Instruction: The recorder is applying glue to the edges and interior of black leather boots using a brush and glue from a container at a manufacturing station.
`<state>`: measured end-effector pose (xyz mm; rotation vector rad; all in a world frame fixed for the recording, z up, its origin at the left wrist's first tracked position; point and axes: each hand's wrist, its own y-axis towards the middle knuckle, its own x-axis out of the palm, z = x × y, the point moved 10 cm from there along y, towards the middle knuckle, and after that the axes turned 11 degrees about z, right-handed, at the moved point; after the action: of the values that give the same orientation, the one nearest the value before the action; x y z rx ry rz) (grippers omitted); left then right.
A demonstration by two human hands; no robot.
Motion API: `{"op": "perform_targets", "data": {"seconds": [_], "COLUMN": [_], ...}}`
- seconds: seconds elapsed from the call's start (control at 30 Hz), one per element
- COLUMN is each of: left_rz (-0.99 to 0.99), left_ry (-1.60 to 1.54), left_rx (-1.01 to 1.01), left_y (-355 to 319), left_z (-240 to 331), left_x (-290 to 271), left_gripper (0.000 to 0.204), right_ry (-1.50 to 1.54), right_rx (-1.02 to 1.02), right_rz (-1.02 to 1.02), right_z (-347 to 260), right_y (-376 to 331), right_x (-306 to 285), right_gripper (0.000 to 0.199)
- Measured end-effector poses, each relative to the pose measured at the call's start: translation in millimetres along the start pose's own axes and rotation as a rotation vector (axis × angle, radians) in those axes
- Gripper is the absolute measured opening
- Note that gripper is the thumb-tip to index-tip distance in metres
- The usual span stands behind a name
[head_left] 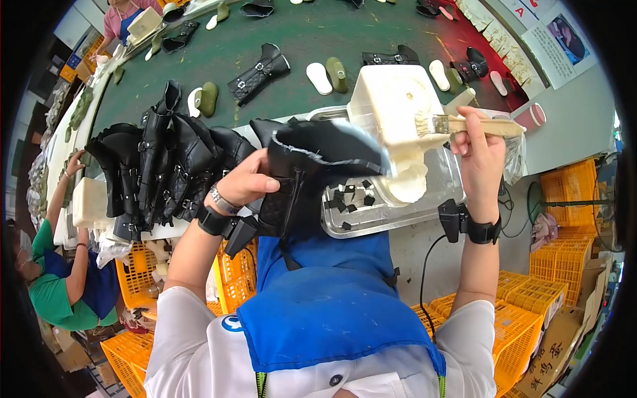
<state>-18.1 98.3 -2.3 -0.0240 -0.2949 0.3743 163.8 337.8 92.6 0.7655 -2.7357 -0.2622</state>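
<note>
My left hand (249,182) is closed on a black boot upper (285,202), thumb on its near side. A pale frayed edge runs round its wide opening, which faces right. My right hand (478,142) grips a flat paint brush (501,127) by its wooden handle. The brush's bristles are at the near right side of a cream-coloured plastic container (388,99); whether they touch it I cannot tell. Below that container, a cream-coated lump (406,182) rests in a clear tray (348,230) with several small black scraps (348,199).
Several black boot uppers (192,156) stand bunched at my left. On the green conveyor belt (298,33) lie more boots (260,73), white insoles (319,78) and olive soles (336,74). A co-worker in green (60,278) reaches in at left. Orange crates (514,325) are stacked at lower right.
</note>
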Motion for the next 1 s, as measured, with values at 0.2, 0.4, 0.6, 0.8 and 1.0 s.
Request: {"op": "perform_targets", "data": {"seconds": [0.2,0.4,0.6,0.8,1.0], "left_rz": [-0.208,-0.286,-0.261,-0.275,-0.273], "left_ry": [-0.375,-0.507,-0.107,0.003,0.114], "left_rx": [-0.252,-0.366,-0.286,-0.203,-0.153], "left_y": [-6,-9,-8,-9,-9], "left_z": [-47,-53,-54,-34,-29], "left_x": [20,46,42,46,48], "left_gripper": [0.065,0.067,0.073,0.067,0.068], "right_ry": [-0.167,-0.186,-0.39,-0.565,-0.528], "right_rx": [0.107,0.015,-0.064,0.155,0.235], "right_rz": [-0.29,-0.557,-0.547,-0.569,-0.585], "right_z": [3,12,17,30,33], "right_y": [-11,-43,-47,-46,-46], "right_x": [68,133,130,108,100], "right_gripper": [0.024,0.02,0.022,0.024,0.027]}}
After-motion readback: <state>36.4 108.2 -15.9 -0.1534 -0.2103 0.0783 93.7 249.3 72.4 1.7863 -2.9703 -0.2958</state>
